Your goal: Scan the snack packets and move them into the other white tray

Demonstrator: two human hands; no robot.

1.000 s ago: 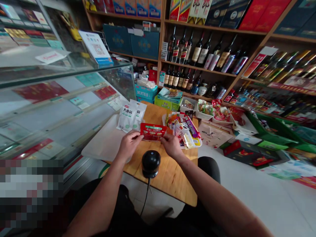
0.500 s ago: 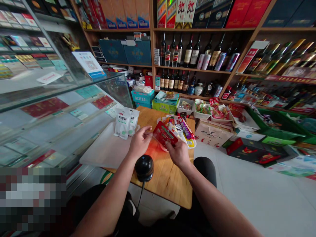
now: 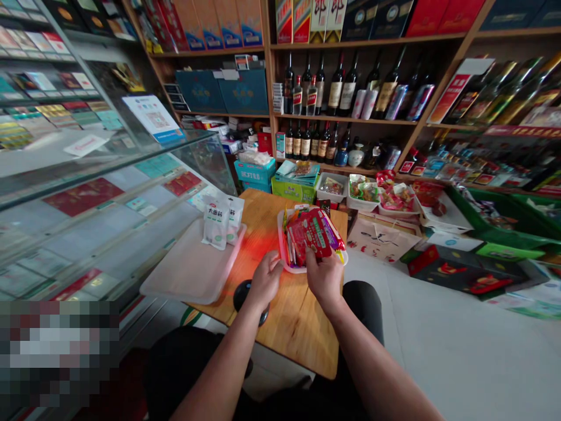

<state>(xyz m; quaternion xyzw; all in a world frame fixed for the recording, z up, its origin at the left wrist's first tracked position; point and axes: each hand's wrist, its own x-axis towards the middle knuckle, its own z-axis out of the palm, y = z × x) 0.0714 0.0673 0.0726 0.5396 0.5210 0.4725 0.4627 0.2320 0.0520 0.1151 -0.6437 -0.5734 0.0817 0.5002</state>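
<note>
My right hand [image 3: 324,273] grips a flat red packet [image 3: 319,231] with pale print, thumb on top. The packet is over a white plastic basket [image 3: 300,269] heaped with colourful snack packets, partly covering them. My left hand [image 3: 266,279] is just left of the basket, above the wooden table, fingers loosely bent with a gap to the thumb, nothing visible in them. Behind my left wrist a round black device [image 3: 241,294] stands partly hidden, and red light falls on the tabletop. Two white pouches [image 3: 216,224] lie on a pale plastic tray [image 3: 184,269] at the left.
A glass display counter [image 3: 109,216] runs along the left. Past the wooden table [image 3: 302,327] are bins of snacks [image 3: 363,202], a paper bag [image 3: 381,235] and shelves of bottles [image 3: 336,93]. My knee is at the table's right edge.
My right hand has carried the red packet right, over the basket, and tilted it. My left hand has dropped back toward me, away from the packet, now covering part of the black device.
</note>
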